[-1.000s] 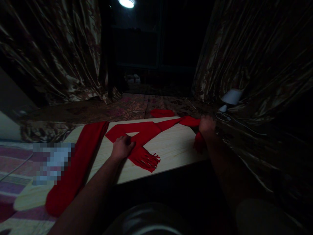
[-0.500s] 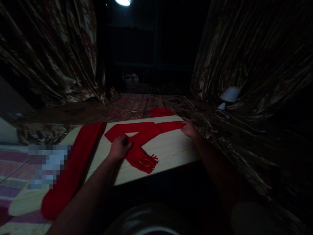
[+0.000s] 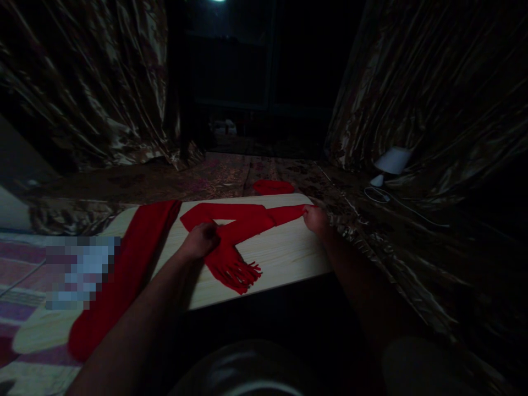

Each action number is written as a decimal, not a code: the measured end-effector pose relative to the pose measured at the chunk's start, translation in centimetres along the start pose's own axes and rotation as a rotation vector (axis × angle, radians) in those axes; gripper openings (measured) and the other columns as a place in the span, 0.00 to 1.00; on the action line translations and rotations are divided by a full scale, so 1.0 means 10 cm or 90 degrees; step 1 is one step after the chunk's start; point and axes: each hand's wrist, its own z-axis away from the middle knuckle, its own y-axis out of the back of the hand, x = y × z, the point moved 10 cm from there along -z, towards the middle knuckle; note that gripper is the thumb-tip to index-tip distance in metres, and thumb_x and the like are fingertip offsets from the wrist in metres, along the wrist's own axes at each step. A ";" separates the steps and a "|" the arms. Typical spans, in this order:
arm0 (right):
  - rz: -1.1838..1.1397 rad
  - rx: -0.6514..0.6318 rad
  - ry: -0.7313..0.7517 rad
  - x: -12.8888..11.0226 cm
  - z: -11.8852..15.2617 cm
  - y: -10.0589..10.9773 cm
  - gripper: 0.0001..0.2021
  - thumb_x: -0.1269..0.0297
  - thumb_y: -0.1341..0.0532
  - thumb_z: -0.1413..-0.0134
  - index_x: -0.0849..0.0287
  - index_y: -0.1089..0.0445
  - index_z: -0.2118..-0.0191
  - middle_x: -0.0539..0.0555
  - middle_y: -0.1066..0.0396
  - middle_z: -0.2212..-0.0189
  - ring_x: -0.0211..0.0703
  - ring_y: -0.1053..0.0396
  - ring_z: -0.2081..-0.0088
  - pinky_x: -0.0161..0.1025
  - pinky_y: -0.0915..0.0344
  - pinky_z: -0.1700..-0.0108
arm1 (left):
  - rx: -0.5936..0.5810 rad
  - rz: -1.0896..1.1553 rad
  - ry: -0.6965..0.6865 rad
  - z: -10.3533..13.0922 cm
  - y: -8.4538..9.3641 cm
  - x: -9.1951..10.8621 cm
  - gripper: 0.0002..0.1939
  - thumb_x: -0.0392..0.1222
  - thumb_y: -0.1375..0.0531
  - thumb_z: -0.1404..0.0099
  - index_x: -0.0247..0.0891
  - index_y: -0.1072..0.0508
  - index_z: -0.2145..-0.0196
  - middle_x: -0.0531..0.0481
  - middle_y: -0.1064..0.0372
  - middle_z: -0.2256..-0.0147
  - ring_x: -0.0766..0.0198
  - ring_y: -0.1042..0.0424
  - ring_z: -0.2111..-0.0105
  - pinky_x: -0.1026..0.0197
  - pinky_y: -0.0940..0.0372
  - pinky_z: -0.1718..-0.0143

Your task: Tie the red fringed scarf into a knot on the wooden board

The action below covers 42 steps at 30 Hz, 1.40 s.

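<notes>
Fringe (image 3: 237, 272) at 6 o'clock, near tabletop (image 3: 289, 250) edge; could slip over if dragged. Left hand (image 3: 201, 239), 9 o'clock: fingers curled on scarf (image 3: 249, 223), pinch or press, can't tell; loose contact might let folds skew. Scarf lies mid-tabletop. Right hand (image 3: 317, 221), 2 o'clock: fingers grasping scarf's narrow end; hard pull could bunch it. Red cloth (image 3: 273, 187), 12 o'clock, beyond far edge.

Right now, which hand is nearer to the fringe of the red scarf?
Left. The left hand is on the red scarf, just left of and beyond the fringe; the right hand grips a stretch farther off, to the right.
</notes>
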 end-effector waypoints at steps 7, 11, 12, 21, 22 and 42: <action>-0.012 0.042 -0.012 -0.08 0.14 0.11 0.16 0.62 0.45 0.40 0.57 0.20 0.57 0.60 0.22 0.59 0.52 0.27 0.56 0.42 0.36 0.52 | -0.039 -0.051 0.046 -0.12 0.13 -0.10 0.23 0.38 0.44 0.44 0.36 0.23 0.52 0.42 0.22 0.55 0.54 0.23 0.57 0.60 0.32 0.55; -0.043 0.144 0.088 -0.42 0.27 0.30 0.23 0.56 0.50 0.34 0.62 0.23 0.49 0.63 0.25 0.50 0.54 0.32 0.47 0.44 0.41 0.42 | 0.048 -0.115 0.014 -0.09 0.13 -0.12 0.23 0.40 0.46 0.41 0.36 0.23 0.50 0.40 0.24 0.52 0.52 0.25 0.53 0.56 0.33 0.50; -0.056 0.134 0.126 -0.55 0.30 0.28 0.24 0.55 0.50 0.33 0.62 0.25 0.45 0.63 0.27 0.46 0.53 0.34 0.44 0.44 0.43 0.39 | 0.062 -0.131 0.007 -0.08 0.12 -0.12 0.23 0.40 0.46 0.40 0.36 0.23 0.50 0.39 0.24 0.53 0.51 0.25 0.53 0.55 0.33 0.49; -0.079 -0.141 0.253 -1.34 0.46 -0.39 0.36 0.39 0.58 0.33 0.49 0.59 0.26 0.55 0.61 0.26 0.56 0.62 0.27 0.57 0.62 0.30 | 0.097 -0.208 -0.022 0.02 0.10 -0.05 0.25 0.56 0.49 0.31 0.38 0.23 0.51 0.39 0.27 0.55 0.51 0.28 0.54 0.53 0.35 0.50; -0.074 -0.158 0.235 -1.29 0.43 -0.45 0.37 0.38 0.59 0.34 0.49 0.60 0.26 0.55 0.62 0.26 0.56 0.63 0.27 0.58 0.63 0.30 | 0.094 -0.212 -0.022 0.02 0.10 -0.05 0.25 0.56 0.49 0.31 0.38 0.23 0.51 0.40 0.27 0.54 0.51 0.28 0.54 0.54 0.35 0.50; -0.051 -0.124 -0.104 0.55 -0.16 -0.55 0.39 0.37 0.57 0.35 0.55 0.54 0.27 0.62 0.60 0.27 0.62 0.56 0.29 0.59 0.55 0.32 | 0.079 -0.196 -0.015 0.02 0.06 -0.04 0.24 0.56 0.48 0.31 0.38 0.24 0.48 0.38 0.28 0.52 0.49 0.29 0.51 0.52 0.37 0.48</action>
